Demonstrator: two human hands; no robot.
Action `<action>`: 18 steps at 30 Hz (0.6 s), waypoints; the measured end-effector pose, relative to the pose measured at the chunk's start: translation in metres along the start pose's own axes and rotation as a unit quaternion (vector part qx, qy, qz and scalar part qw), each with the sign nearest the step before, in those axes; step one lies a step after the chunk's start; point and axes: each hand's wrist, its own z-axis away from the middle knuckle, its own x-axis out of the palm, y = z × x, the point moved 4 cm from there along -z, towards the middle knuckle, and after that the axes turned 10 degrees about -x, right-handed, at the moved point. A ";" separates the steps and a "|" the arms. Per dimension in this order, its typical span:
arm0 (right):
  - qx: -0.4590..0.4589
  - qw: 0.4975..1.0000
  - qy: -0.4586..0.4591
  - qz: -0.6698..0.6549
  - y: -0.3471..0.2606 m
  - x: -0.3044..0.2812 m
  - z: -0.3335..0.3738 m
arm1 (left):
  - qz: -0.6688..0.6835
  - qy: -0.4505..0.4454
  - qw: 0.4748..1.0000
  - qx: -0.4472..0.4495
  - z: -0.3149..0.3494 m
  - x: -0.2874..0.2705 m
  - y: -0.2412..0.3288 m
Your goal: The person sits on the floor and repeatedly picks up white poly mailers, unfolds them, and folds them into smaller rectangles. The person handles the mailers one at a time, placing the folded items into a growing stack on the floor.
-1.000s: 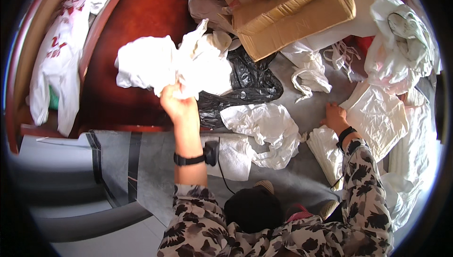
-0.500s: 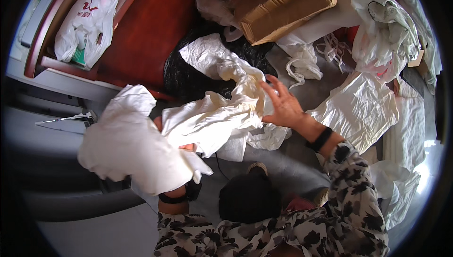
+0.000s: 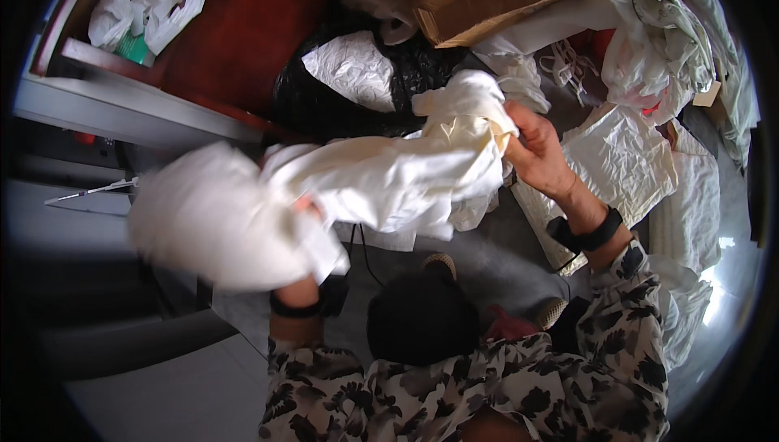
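A creased cream-white cloth (image 3: 381, 178) stretches between my two hands above the floor. My right hand (image 3: 540, 154) is closed on its bunched right end, thumb and fingers pressed into the folds. My left hand (image 3: 306, 205) is closed on the other end, and only a bit of its fingers shows. Over my left hand and wrist hangs a bulky white length of fabric (image 3: 215, 219), blurred by motion. Whether it is the same piece as the stretched cloth, I cannot tell. Behind them an open black plastic bag (image 3: 296, 105) holds crumpled white material (image 3: 350, 70).
An open cardboard box (image 3: 499, 0) lies at the back. White plastic bags (image 3: 661, 44) and a wrinkled cream cloth (image 3: 621, 162) lie to the right. At the left stand a dark red cabinet (image 3: 251, 36) and a printed white bag (image 3: 150, 0). A black round-topped object (image 3: 422, 312) is close to my body.
My right hand has gone from open to closed on the cloth and moved right. The cloth has lifted off the black bag, uncovering the white material there. The fabric at my left hand has swung upward.
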 end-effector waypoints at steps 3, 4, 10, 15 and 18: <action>0.096 0.904 -0.192 0.369 0.037 -0.006 0.030 | -0.031 0.028 0.996 -0.083 -0.019 -0.029 -0.043; 0.119 0.914 -0.193 0.337 0.049 -0.006 0.043 | -0.120 0.034 0.987 -0.097 -0.025 -0.038 -0.054; 0.224 0.940 -0.189 0.173 0.072 -0.013 0.092 | -0.197 0.253 0.884 -0.340 -0.035 -0.107 -0.121; 0.350 0.928 0.014 -0.124 0.031 -0.033 0.061 | -0.218 0.342 0.853 -0.329 -0.054 -0.135 -0.109; 0.273 0.925 0.111 -0.238 -0.011 -0.048 0.031 | -0.300 0.423 0.805 -0.289 -0.062 -0.141 -0.089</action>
